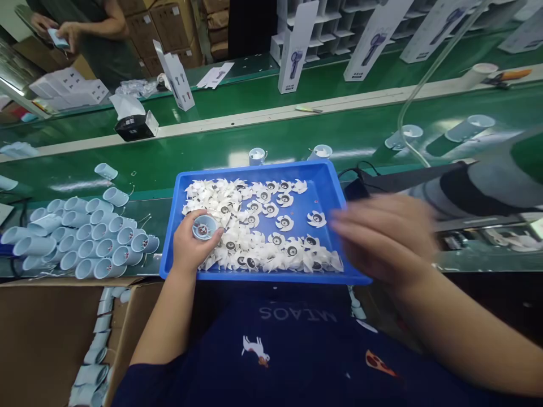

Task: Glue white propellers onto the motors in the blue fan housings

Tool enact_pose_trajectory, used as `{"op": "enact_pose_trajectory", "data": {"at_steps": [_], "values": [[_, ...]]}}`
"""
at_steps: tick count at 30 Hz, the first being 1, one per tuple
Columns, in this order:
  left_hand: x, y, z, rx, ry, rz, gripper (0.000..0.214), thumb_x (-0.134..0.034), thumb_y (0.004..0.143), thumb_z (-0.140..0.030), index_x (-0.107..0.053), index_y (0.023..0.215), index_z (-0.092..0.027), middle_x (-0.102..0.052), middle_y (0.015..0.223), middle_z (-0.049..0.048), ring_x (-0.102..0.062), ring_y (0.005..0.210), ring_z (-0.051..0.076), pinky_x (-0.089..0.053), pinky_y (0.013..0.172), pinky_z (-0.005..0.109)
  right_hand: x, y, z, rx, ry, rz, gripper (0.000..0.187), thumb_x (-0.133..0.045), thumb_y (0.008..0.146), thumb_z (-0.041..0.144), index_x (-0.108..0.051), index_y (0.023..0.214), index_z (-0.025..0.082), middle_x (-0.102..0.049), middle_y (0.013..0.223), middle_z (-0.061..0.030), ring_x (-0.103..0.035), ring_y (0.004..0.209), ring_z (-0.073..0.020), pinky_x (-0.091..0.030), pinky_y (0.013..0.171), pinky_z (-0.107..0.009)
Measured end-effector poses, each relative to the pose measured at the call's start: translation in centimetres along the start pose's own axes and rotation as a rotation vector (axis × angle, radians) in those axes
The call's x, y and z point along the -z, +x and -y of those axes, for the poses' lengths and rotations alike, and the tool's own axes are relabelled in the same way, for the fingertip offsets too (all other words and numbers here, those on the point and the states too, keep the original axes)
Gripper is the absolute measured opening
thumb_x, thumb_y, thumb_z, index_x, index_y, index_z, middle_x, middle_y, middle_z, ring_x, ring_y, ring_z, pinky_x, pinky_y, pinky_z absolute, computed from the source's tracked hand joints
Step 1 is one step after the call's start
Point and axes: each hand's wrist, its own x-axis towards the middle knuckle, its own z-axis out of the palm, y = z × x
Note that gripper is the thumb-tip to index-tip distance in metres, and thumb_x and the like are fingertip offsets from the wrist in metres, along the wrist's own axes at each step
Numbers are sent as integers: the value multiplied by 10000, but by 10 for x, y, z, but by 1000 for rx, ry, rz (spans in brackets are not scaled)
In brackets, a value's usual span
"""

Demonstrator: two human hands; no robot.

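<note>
My left hand (190, 243) is wrapped round a light blue cylindrical fan housing (205, 227), its open end facing up and a reddish part showing inside. It is held over the left side of a blue plastic tray (254, 276). Many white fan blades (224, 209) with dark hubs lie in that tray, heaped at the left and along the near side, with looser ones at the right. My right hand (386, 237) is smeared by motion at the tray's right edge, so its fingers and anything in them cannot be made out.
Left of the tray, several light blue housings (102, 232) lie grouped, wires sticking out. Housings also stand on the green conveyor (190, 152). A cardboard box (123, 339) sits lower left. White printed boxes (294, 56) stand beyond, and a co-worker (93, 34) holds a light blue part.
</note>
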Motion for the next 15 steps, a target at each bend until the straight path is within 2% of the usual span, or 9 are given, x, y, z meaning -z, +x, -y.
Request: {"op": "enact_pose_trajectory", "data": {"at_steps": [2, 4, 7, 10, 15], "values": [[1, 1, 0, 11, 15, 12, 446, -758, 753, -451, -640, 1101, -197, -730, 1049, 61, -698, 987, 242, -540, 904, 379, -18, 37, 1, -72, -244, 56, 316, -524, 968, 335, -660, 1170, 134, -596, 1242, -181, -475, 1255, -336, -296, 1099, -574], [1, 0, 3, 26, 23, 19, 447, -755, 747, -452, -642, 1094, -194, -727, 1057, 67, -696, 1007, 252, -538, 920, 386, -36, 74, -5, -184, -462, 109, 302, -466, 974, 219, -642, 1127, 25, -580, 1213, -270, -491, 1228, -381, -334, 1038, -593], [2, 0, 6, 50, 20, 34, 439, -749, 741, -459, -645, 1075, -194, -720, 1077, 76, -694, 1019, 260, -540, 927, 388, -53, 110, -18, -305, -673, 188, 290, -500, 1001, 254, -611, 1172, 48, -586, 1209, -206, -541, 1175, -316, -418, 1007, -518], [2, 0, 6, 76, 6, 72, 439, -745, 733, -455, -650, 1076, -199, -719, 1097, 77, -690, 1026, 261, -541, 934, 391, -56, 116, -25, -344, -764, 255, 324, -541, 1014, 329, -578, 1237, 98, -576, 1238, -133, -574, 1129, -241, -474, 997, -449], [2, 3, 7, 98, -3, 96, 444, -749, 725, -458, -654, 1082, -214, -719, 1105, 71, -687, 1023, 264, -542, 926, 395, -53, 101, -25, -321, -716, 381, 320, -598, 976, 286, -577, 1253, 128, -617, 1124, -95, -612, 1027, -218, -516, 924, -419]]}}
